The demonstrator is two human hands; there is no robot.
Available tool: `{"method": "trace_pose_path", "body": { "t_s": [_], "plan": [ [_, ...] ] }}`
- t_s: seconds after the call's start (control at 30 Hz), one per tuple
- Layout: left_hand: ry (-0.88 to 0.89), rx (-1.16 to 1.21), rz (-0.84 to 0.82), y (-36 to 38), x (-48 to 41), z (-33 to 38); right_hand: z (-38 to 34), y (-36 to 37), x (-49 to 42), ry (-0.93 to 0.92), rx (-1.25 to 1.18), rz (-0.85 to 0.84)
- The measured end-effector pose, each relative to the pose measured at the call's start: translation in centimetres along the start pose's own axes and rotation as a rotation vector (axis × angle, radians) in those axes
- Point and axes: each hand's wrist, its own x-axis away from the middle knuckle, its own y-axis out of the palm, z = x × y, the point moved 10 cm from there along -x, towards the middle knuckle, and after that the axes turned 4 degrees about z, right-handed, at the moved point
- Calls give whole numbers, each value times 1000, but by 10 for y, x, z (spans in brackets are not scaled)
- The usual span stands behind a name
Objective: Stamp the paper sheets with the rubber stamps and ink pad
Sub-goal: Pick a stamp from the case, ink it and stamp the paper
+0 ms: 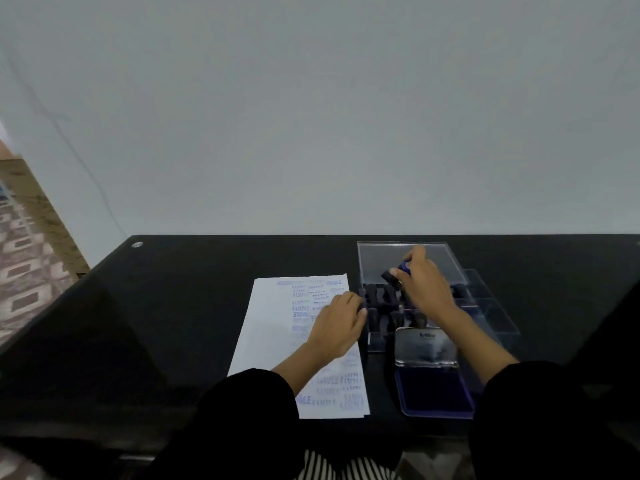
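Presently a stamp is pinched by the right hand; the paper is pinned under the left hand, fingers relaxed.

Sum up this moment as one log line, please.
right hand: holds stamp over case | left hand: rests on paper | ink pad: open
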Motion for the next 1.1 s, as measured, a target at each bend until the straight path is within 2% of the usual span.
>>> {"method": "trace_pose_path", "body": {
  "t_s": [0.13, 0.37, 0.53, 0.73, 0.87, 1.1],
  "plan": [
    [41, 23, 97, -15, -27, 20, 15, -26, -14, -22, -37, -7],
    [142, 29, 86, -8, -76, 69, 53, -59, -49, 22, -20, 42],
    [148, -18, -28, 24, -98, 83, 71, -51, -64, 58, 79, -49],
    [145, -152, -187, 70, -101, 72, 89, -25, -60, 89, 88, -136],
    [143, -207, -214, 82, -99, 64, 96, -4, -56, 98, 127, -224],
    [154, -187, -204, 84, -99, 62, 111, 17, -56, 146, 208, -282]
  ]
}}
